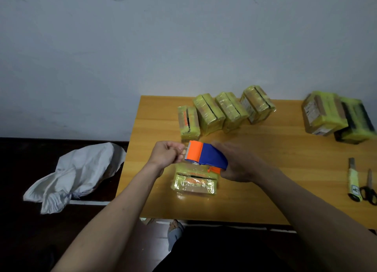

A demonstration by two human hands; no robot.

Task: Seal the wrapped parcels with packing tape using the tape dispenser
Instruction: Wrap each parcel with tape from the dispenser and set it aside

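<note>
My right hand (237,163) grips the blue and orange tape dispenser (206,155) and holds it in the air above a yellow wrapped parcel (194,183) near the table's front edge. Pinched at the dispenser's orange front end, my left hand (166,153) has the clear tape end between its fingertips. Several more yellow wrapped parcels (221,112) lean in a row at the back of the wooden table (265,190). Two larger parcels (334,116) lie at the back right.
A utility knife (354,180) and black scissors (369,188) lie near the table's right edge. A crumpled white sack (75,173) sits on the dark floor left of the table. A pale wall stands behind. A foot in a sandal (174,231) shows below the front edge.
</note>
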